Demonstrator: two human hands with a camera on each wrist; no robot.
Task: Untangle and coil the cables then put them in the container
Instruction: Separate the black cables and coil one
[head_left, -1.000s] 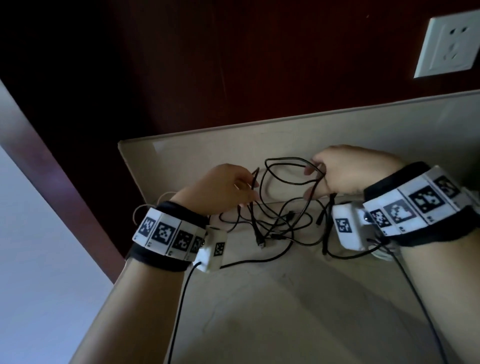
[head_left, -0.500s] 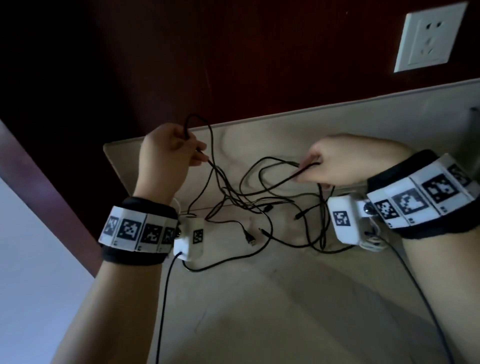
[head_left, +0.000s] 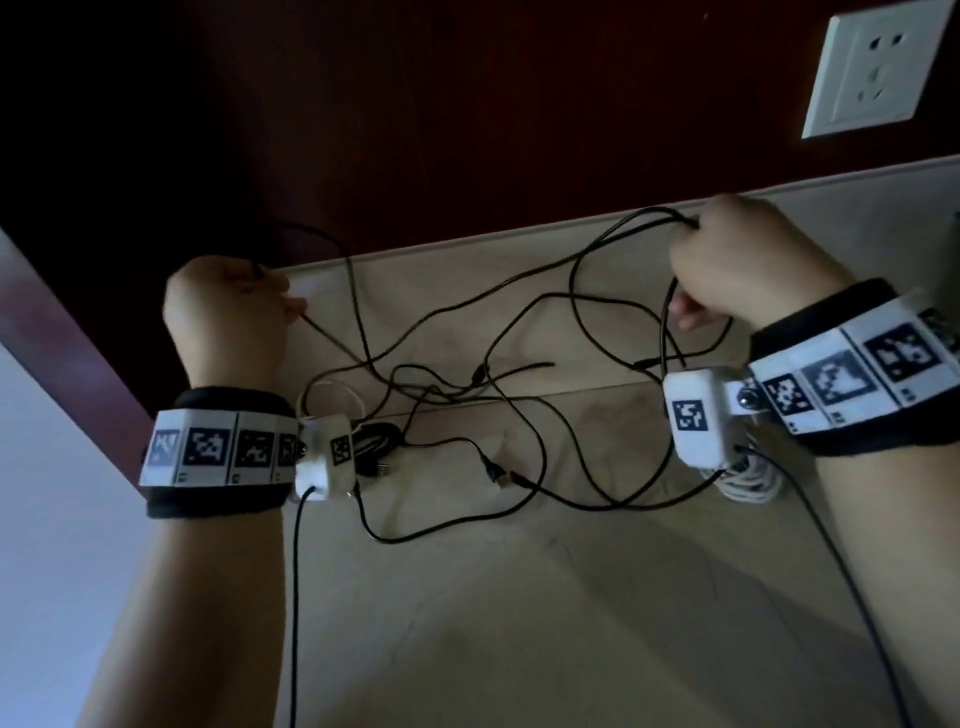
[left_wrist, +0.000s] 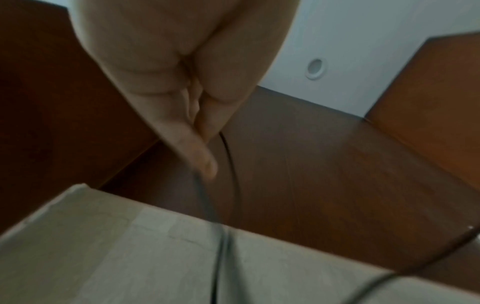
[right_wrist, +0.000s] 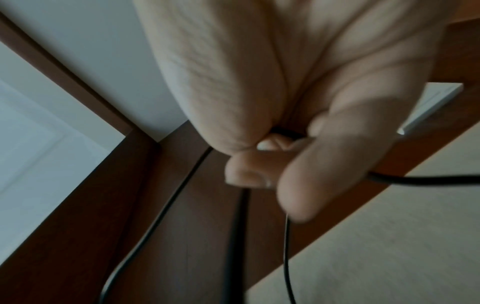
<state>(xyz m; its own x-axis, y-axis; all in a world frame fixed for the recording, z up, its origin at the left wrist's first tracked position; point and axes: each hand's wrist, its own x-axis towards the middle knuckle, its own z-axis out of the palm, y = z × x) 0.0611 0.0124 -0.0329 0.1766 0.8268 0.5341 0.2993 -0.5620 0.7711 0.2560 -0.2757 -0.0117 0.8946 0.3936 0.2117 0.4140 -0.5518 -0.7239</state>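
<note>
The black cables (head_left: 498, 384) sprawl in a loose knot across the middle of the bench (head_left: 519, 623), near its back edge, with several strands lifted clear of the surface and the plug ends lying on it toward the front of the tangle. They hang that way, I judge, because each hand draws a strand away from the knot to open the crossings so one cable can slip free. The left hand (head_left: 228, 312) is raised over the bench's back left corner, its fingers (left_wrist: 197, 152) curled and pinching a strand that runs down and right into the knot. The right hand (head_left: 737, 270) is up near the back edge on the right, fist closed round a looped strand, which the right wrist view shows passing between its fingers (right_wrist: 306, 185). The tangle therefore lies between and below both hands. A white coil (head_left: 748, 478) sits under the right wrist. No container is in view.
</note>
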